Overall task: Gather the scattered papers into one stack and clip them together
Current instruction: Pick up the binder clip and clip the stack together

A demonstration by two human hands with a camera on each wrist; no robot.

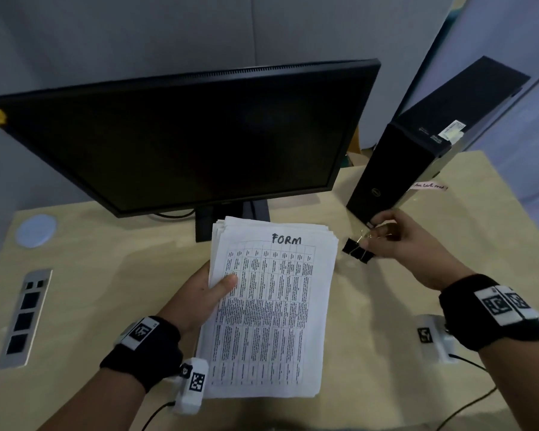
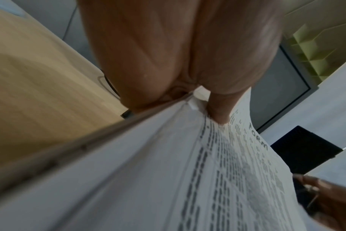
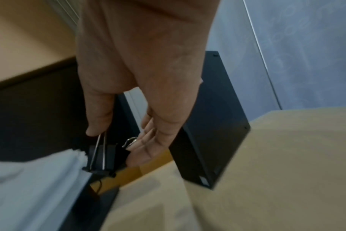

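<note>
The left hand (image 1: 199,293) grips the paper stack (image 1: 271,309) by its left edge; the right hand (image 1: 395,241) pinches a black binder clip (image 1: 357,251) just right of the stack's far corner.

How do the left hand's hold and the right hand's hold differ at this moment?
The left hand grips the white stack of printed papers headed FORM at its left edge, thumb on top; the right hand pinches the wire handles of the black metal binder clip. The left hand's load is large and flat; the right hand's is small, just off the stack's upper right corner. Both hold their things above the light wooden desk.
</note>
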